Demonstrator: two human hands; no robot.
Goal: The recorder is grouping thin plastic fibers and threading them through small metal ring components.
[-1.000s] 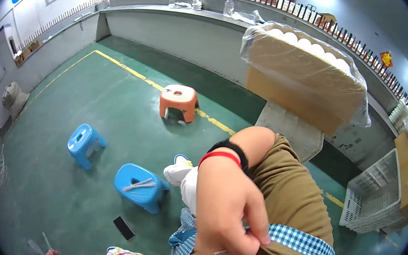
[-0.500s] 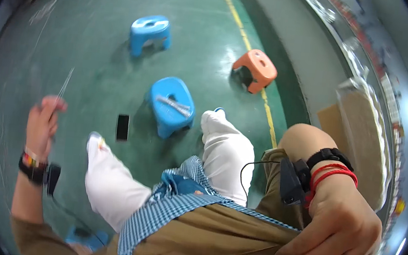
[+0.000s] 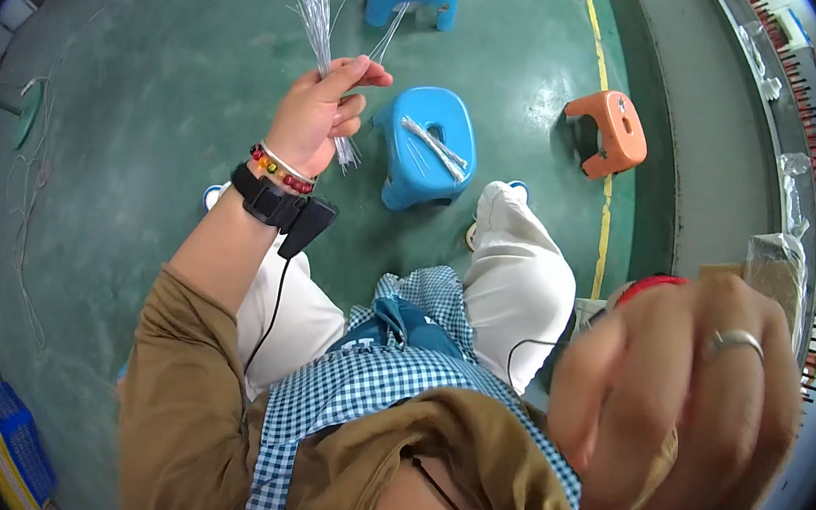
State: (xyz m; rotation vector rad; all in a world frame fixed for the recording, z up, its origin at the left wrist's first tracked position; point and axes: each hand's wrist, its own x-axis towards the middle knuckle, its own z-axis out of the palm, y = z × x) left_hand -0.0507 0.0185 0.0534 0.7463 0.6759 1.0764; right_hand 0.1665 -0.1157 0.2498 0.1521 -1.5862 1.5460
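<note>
Pinching a thin bundle of silvery wire strands (image 3: pixel 324 64) mid-length, the left hand (image 3: pixel 318 114) holds it raised above the green floor (image 3: pixel 141 124). Strands look light, springy and prone to splaying; gripping near the middle seems best. The right hand (image 3: pixel 682 407) looms blurred and loosely curled, holding nothing visible; more strands lie on the near blue stool (image 3: pixel 425 146).

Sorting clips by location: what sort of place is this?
Probably a factory or workshop floor: green painted concrete floor with a yellow line, plastic stools, and a bundle of thin wires in the left hand.

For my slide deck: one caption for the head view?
Left hand raises a bundle of thin wires above blue stools.
</note>
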